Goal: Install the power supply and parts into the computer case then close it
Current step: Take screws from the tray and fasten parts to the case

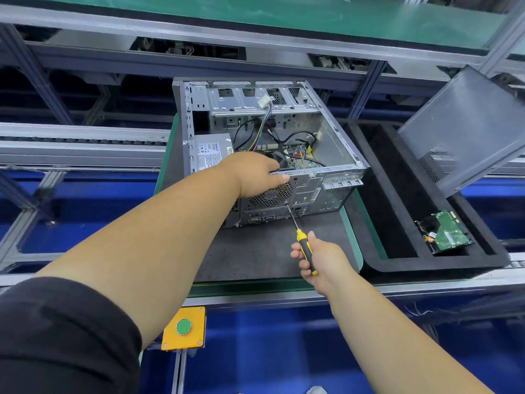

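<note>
Currently driving a rear-panel screw: my left hand (257, 173) clamps the computer case (270, 149) top edge at centre mat, my right hand (318, 258) grips the screwdriver (298, 231), tip on the panel by the fan grille; next, hard drive (446, 231) at 3 o'clock and side panel (466, 129) at 2.
</note>
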A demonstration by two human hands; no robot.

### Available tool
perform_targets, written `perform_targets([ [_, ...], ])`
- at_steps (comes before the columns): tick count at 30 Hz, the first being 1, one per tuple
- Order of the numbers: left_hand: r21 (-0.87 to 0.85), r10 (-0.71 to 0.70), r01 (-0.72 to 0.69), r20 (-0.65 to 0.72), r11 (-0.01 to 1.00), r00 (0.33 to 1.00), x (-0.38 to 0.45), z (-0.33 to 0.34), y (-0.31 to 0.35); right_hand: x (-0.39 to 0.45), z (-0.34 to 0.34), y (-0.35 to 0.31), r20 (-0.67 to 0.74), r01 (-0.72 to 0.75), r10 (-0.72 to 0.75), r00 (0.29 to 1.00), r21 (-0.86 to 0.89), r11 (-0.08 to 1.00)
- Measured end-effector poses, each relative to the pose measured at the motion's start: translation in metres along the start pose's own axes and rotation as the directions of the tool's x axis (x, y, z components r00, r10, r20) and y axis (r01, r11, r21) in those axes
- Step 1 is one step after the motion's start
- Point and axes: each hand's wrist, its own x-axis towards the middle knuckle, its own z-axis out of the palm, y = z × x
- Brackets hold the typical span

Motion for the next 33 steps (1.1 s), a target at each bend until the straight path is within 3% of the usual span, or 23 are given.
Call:
perform_targets([
  [5,-0.003,-0.003,0.003,0.0,1.0,1.0,-0.0004,-0.0007,0.0,-0.0016,-0.0019,0.0058,0.048,0.018,-0.024,0.999,0.128,0.992],
  [8,-0.003,-0.001,0.001,-0.004,1.0,1.0,-0.0001,0.0002,0.0,-0.0006,-0.0029,0.0065,-0.014,0.097,-0.097,0.995,0.011,0.995],
  [11,0.001,-0.005,0.005,-0.004,1.0,1.0,0.0003,0.0007,-0.0004,-0.0004,-0.0006,0.0035,-0.045,0.074,-0.079,0.996,-0.097,0.992],
  [15,-0.002,-0.006,0.006,-0.001,1.0,1.0,0.0001,0.0007,-0.0003,0.0011,0.0007,0.0022,-0.01,-0.007,0.007,1.0,-0.003,1.0],
  [19,-0.003,-0.006,0.006,0.001,1.0,1.0,0.0001,0.0004,-0.0004,0.0012,-0.0039,0.0051,0.017,0.016,-0.017,1.0,0.084,0.996],
  [26,-0.004,-0.005,0.005,0.003,1.0,1.0,0.0002,0.0004,-0.0004,0.0012,-0.0046,0.0058,-0.042,0.148,-0.151,0.988,-0.07,0.987],
  [33,-0.011,-0.004,0.004,0.007,1.0,1.0,-0.0006,0.0001,0.0001,0.0003,-0.0011,0.0051,-0.017,0.058,-0.057,0.998,0.058,0.997],
])
